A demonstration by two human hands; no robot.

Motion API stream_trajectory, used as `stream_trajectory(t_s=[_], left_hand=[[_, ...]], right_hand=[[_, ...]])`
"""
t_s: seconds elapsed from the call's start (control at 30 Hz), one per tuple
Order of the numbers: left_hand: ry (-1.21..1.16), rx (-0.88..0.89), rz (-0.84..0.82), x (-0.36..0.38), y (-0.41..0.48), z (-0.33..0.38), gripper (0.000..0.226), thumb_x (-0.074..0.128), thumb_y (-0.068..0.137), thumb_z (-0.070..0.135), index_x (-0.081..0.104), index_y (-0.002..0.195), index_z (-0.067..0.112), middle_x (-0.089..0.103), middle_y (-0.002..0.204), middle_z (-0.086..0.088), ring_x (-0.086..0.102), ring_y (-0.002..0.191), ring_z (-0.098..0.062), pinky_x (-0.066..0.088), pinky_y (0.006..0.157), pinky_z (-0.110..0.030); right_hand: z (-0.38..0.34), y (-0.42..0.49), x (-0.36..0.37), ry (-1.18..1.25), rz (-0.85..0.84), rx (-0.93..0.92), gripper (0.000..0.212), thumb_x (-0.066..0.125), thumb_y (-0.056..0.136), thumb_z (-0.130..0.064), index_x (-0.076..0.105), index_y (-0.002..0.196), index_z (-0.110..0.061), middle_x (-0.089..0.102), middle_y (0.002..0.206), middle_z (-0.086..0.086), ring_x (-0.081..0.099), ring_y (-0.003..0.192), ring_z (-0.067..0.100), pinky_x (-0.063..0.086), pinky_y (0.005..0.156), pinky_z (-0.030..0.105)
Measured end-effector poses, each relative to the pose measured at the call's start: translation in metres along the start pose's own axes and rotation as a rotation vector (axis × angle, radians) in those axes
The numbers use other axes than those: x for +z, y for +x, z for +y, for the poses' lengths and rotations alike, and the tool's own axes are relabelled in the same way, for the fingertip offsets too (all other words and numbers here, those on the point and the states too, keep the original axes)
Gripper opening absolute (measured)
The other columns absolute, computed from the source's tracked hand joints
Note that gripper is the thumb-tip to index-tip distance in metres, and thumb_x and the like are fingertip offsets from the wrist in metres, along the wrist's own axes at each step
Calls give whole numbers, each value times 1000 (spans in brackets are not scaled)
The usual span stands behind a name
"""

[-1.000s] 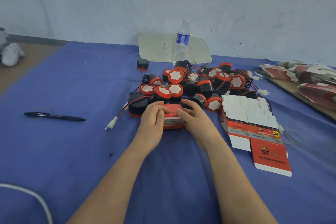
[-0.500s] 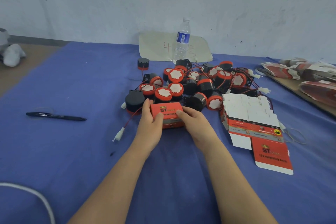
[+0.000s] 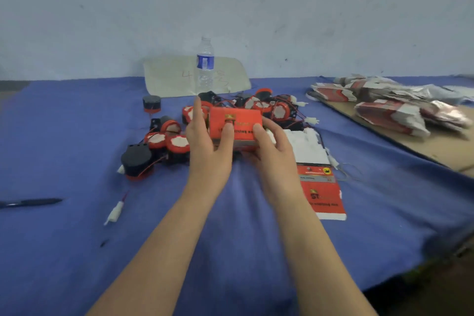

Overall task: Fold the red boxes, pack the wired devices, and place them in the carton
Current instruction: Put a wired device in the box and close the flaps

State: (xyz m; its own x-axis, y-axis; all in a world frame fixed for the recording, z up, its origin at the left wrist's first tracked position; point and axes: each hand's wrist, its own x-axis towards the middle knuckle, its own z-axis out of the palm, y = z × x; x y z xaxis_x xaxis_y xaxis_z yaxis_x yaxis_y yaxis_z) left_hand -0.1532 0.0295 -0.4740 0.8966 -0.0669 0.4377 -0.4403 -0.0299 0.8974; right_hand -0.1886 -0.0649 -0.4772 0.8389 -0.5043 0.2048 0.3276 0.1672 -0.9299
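Fingers (image 3: 198,113) of the left hand (image 3: 209,159) wrap the left end of a folded red box (image 3: 239,120). The thumb presses flat on its printed front face and one finger stands straight up along the end. The right hand (image 3: 275,159) grips the other end, thumb on the front and the other fingers curled round the side. The box is closed and held level between both hands, above the near edge of a heap of black-and-red wired devices (image 3: 177,140) on the blue cloth (image 3: 77,149). Just right of the hands lies a stack of flat box blanks (image 3: 319,192). One device's white connector (image 3: 114,213) lies nearer the person. A water bottle (image 3: 205,67) stands behind the heap and a pen (image 3: 33,202) lies far left. Bundles of unfolded boxes (image 3: 384,113) rest on a cardboard sheet (image 3: 441,154) at right.
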Motion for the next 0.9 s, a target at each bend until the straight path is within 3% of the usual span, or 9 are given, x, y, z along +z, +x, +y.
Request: stream_trajectory(t_s=[0.07, 0.23, 0.37, 0.47, 0.6, 0.67, 0.73, 0.8, 0.9], left_hand=[[-106, 32, -114, 47, -1, 36, 61, 56, 95, 18, 26, 147, 14, 41, 142, -10, 45, 129, -19, 37, 109, -33], [-323, 95, -400, 177, -56, 116, 33, 59, 92, 9, 51, 124, 8, 57, 111, 2, 57, 93, -4, 44, 83, -10], [-361, 46, -707, 254, -129, 157, 36, 55, 94, 12, 48, 130, 8, 58, 122, -4, 57, 112, -17, 44, 99, -28], [-143, 171, -937, 281, -168, 167, 36, 49, 97, 17, 49, 132, 11, 57, 131, -8, 52, 122, -23, 41, 104, -38], [-29, 261, -855, 277, -167, 165, 34, 46, 97, 17, 54, 130, 10, 57, 132, -7, 50, 123, -21, 37, 101, -26], [-145, 229, -686, 261, -151, 153, 30, 48, 95, 10, 58, 123, 10, 57, 126, -4, 50, 118, -16, 34, 94, -18], [-164, 227, -510, 237, -129, 129, 28, 49, 93, 4, 58, 119, 9, 54, 123, -4, 48, 116, -15, 34, 96, -18], [-96, 152, -369, 208, -105, 94, 30, 49, 93, 3, 54, 122, 6, 49, 123, -2, 45, 116, -13, 34, 100, -19], [56, -63, -192, 163, -78, 43, 37, 48, 90, 3, 49, 127, 4, 43, 123, -1, 40, 119, -13, 27, 102, -14]], right_hand=[[-40, -7, -40, -51, 166, -96, 19, 55, 96, -23, 59, 114, -21, 71, 88, -6, 67, 77, 2, 54, 70, 20], [-131, -47, -155, -557, 642, -319, 23, 47, 99, -18, 61, 114, -8, 68, 108, 4, 64, 92, 9, 47, 82, 21], [-178, -97, -235, -905, 983, -295, 37, 45, 99, -19, 47, 135, -10, 58, 128, 4, 54, 116, 18, 33, 83, 14], [-192, -127, -271, -1054, 1112, -148, 59, 46, 96, -12, 21, 150, -10, 31, 152, 9, 26, 141, 22, 15, 109, 21], [-185, -128, -258, -1185, 1238, -220, 60, 49, 94, -15, 24, 149, -14, 11, 159, 9, -4, 147, 28, -1, 118, 38], [-174, -118, -234, -1077, 1177, -570, 47, 49, 93, -13, 43, 139, -11, 35, 150, 9, 18, 144, 26, 18, 117, 39], [-155, -102, -207, -856, 949, -733, 31, 46, 92, -12, 59, 120, -14, 62, 121, 0, 52, 117, 8, 41, 99, 22], [-128, -79, -184, -719, 731, -590, 22, 46, 94, -12, 64, 105, -20, 67, 98, -7, 58, 88, -4, 41, 74, 5], [-76, -42, -160, -813, 493, -153, 24, 49, 96, -15, 64, 115, -16, 65, 114, 0, 58, 101, 5, 43, 84, 13]])
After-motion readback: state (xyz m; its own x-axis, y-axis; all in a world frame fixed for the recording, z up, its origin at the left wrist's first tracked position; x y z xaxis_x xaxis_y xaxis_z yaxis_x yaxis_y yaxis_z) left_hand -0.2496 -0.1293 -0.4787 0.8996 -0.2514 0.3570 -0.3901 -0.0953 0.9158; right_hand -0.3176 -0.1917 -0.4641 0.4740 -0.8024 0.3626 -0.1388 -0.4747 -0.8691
